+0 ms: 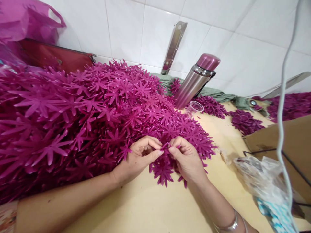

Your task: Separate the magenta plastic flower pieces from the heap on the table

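My left hand and my right hand meet at the near edge of a large heap of magenta star-shaped petal pieces. Thumb and forefinger of each hand pinch one small magenta petal piece between them. Its full shape is partly covered by my fingers. Just below the hands lie a few more flower-shaped pieces on the pale yellow tabletop. A ring is on a finger of my left hand, and bangles circle my right forearm.
Behind the heap stands a tilted-looking purple and steel thermos beside a clear plastic cup. A cardboard box, clear plastic bag and hanging white cable are at right. A red pouch sits back left.
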`<state>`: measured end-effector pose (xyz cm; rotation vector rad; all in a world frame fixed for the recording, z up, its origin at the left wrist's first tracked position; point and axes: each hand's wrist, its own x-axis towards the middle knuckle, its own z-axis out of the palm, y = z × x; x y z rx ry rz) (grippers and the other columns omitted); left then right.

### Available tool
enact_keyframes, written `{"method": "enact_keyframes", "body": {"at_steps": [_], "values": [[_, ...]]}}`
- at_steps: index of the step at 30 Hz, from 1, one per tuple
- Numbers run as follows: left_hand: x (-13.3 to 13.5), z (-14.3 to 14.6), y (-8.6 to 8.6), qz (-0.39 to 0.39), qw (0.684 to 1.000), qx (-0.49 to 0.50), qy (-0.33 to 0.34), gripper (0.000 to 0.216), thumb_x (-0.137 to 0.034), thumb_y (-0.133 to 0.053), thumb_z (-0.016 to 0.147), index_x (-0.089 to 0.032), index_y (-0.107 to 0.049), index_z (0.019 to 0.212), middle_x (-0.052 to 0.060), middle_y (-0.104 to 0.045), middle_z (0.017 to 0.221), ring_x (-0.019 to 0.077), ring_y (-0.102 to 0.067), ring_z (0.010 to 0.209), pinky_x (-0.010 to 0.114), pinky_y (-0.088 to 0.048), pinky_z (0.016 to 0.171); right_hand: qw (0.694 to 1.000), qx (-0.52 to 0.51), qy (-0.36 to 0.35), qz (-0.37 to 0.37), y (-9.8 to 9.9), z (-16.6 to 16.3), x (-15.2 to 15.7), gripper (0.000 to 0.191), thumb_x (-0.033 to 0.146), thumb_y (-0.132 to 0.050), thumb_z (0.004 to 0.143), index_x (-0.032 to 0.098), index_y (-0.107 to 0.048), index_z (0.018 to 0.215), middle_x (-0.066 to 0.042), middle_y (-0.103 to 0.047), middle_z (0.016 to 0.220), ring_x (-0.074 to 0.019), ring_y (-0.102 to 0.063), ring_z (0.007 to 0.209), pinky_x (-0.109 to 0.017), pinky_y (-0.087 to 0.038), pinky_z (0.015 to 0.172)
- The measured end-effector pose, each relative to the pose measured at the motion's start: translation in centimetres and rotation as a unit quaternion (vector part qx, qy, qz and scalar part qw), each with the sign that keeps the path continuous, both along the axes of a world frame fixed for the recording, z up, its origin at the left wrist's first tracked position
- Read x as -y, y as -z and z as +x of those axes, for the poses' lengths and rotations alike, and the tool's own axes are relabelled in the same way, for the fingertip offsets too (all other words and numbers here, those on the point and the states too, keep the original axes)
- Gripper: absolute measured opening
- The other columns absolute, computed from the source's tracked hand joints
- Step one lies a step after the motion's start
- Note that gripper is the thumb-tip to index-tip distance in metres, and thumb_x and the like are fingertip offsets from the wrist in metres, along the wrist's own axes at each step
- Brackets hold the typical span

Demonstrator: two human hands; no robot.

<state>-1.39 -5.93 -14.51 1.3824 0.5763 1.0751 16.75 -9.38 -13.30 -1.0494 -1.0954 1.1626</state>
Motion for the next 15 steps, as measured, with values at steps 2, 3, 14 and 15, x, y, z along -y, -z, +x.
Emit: {"method": "enact_keyframes", "body": {"at_steps": [2,3,14,15], "values": [[0.0,-0.1,-0.4,-0.022,1.000,-0.001,-0.015,0.007,-0.023,-0.069,0.092,-0.018,-0.066,0.088,0.005,-0.066,0.109,0.0138,-0.064,0.097,0.025,-0.049,0.084,0.999,-0.039,0.026,0.003,-0.4,0.3,-0.1,0.040,0.042,-0.081,0.084,0.021,-0.051,0.068,0.007,-0.046,0.061,-0.0091,-0.033,0.055,-0.023,-0.029,0.053],[-0.1,-0.1,-0.5,-0.028,0.999,-0.004,-0.023,0.007,-0.023,-0.068,0.092,-0.018,-0.066,0.088,0.005,-0.067,0.110,0.0139,-0.064,0.099,0.025,-0.049,0.085,0.998,-0.053,0.042,0.006,-0.6,0.4,-0.2,0.041,0.043,-0.080,0.084,0.021,-0.050,0.067,0.007,-0.044,0.060,-0.0091,-0.031,0.054,-0.023,-0.029,0.053],[-0.3,0.0,0.7,0.097,0.994,-0.044,-0.030,0.006,-0.023,-0.072,0.090,-0.020,-0.070,0.094,0.008,-0.067,0.118,0.0205,-0.063,0.116,0.037,-0.046,0.106,0.998,0.059,0.009,0.009,0.1,-0.2,0.3,0.029,0.036,-0.085,0.080,0.021,-0.062,0.072,0.004,-0.056,0.070,-0.0113,-0.045,0.065,-0.024,-0.035,0.060],[-0.3,-0.1,0.7,0.094,0.994,-0.041,-0.031,0.005,-0.023,-0.072,0.090,-0.019,-0.069,0.091,0.008,-0.067,0.117,0.0203,-0.064,0.114,0.037,-0.047,0.105,0.999,0.044,0.006,0.004,0.1,-0.2,0.3,0.030,0.036,-0.086,0.079,0.021,-0.061,0.072,0.004,-0.056,0.069,-0.0109,-0.044,0.063,-0.024,-0.034,0.059]]}}
